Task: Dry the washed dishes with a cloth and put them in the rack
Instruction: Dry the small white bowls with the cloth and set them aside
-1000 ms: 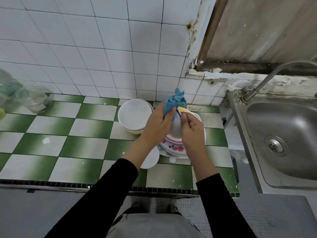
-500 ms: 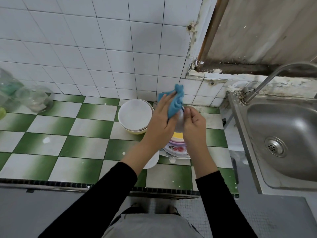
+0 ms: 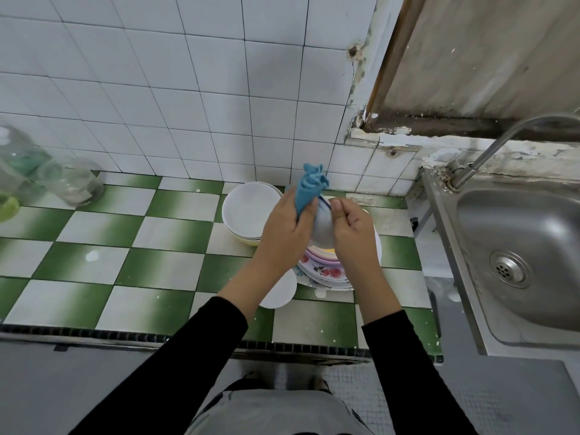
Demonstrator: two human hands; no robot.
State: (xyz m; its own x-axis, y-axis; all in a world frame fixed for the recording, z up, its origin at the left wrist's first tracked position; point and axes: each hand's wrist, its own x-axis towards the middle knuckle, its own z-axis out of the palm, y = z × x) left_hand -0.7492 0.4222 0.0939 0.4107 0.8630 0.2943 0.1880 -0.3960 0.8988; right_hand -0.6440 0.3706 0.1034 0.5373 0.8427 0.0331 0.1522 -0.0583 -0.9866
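The left hand (image 3: 287, 233) grips a bunched blue cloth (image 3: 309, 186) against a small white bowl (image 3: 321, 229), which the right hand (image 3: 353, 233) pinches at its rim; close together, the two hands cover most of it. The bowl is held above a half-hidden stack of flowered plates (image 3: 326, 273) on the counter (image 3: 157, 265). Blurred jars (image 3: 70, 180) stand far left.
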